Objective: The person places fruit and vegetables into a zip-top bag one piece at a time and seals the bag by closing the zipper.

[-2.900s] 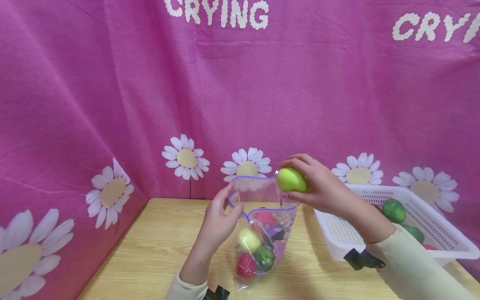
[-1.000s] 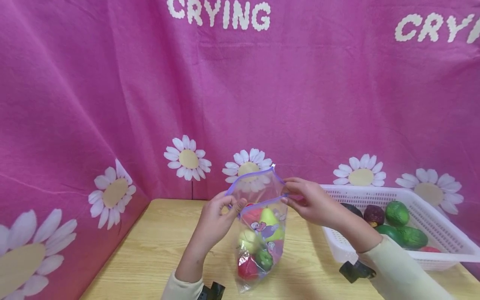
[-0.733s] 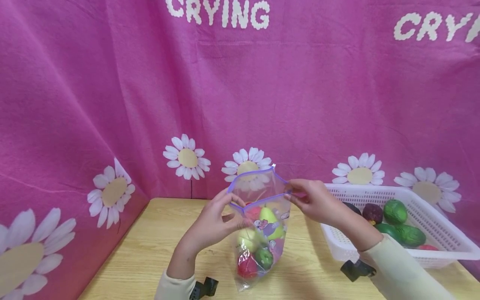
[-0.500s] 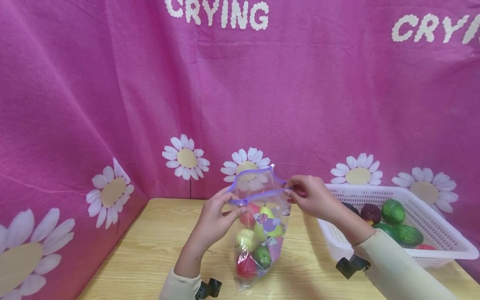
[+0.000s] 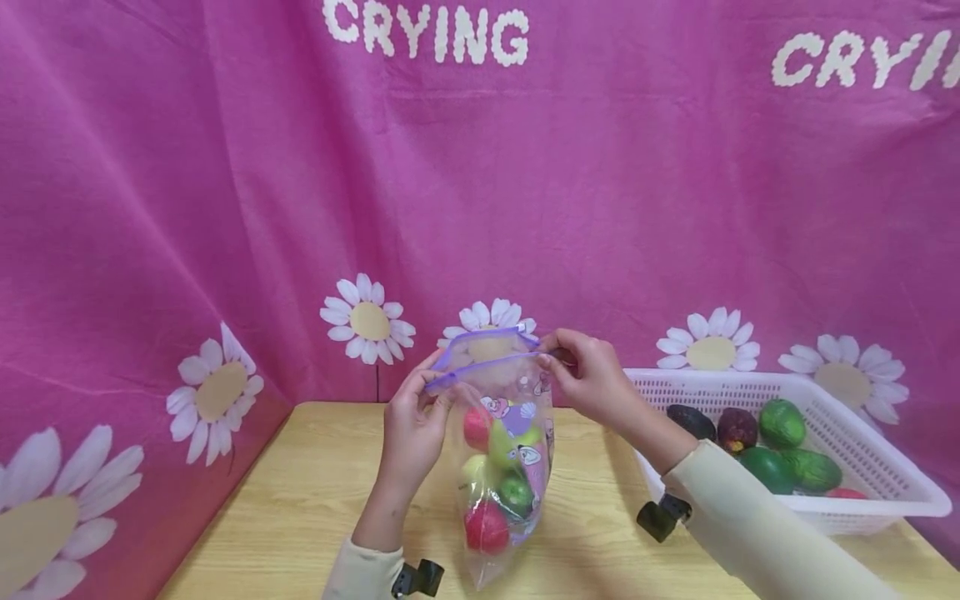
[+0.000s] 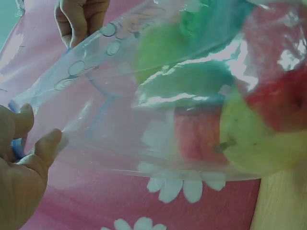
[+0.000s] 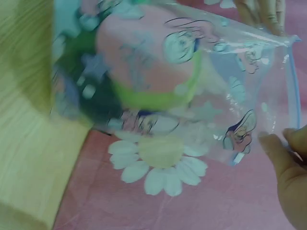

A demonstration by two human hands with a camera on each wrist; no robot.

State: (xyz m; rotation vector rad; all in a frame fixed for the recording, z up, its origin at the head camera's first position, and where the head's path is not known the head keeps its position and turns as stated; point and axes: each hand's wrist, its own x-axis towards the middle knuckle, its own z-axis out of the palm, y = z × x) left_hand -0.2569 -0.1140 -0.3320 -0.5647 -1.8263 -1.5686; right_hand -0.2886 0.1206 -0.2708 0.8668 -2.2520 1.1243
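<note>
Clear zip bag (image 5: 501, 467) of toy fruit, lifted above tabletop (image 5: 300, 508), filled, purple zip strip nearly closed, each end pinched by left hand (image 5: 411, 429) and right hand (image 5: 588, 385); sealing pending; more fruit in white basket (image 5: 885, 492).

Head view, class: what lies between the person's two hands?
The purple zip top of the clear plastic bag, stretched between left hand and right hand.

Zip bag (image 5: 501, 467): lifted higher; mouth, formerly gaping, now drawn nearly flat between its purple zip strips. Yellow-green pear (image 5: 507, 442): formerly in right hand (image 5: 592, 385) above the mouth, now inside the bag. Right hand: now pinching the bag's right top corner. Left hand (image 5: 411, 425): raised with the left corner.
</note>
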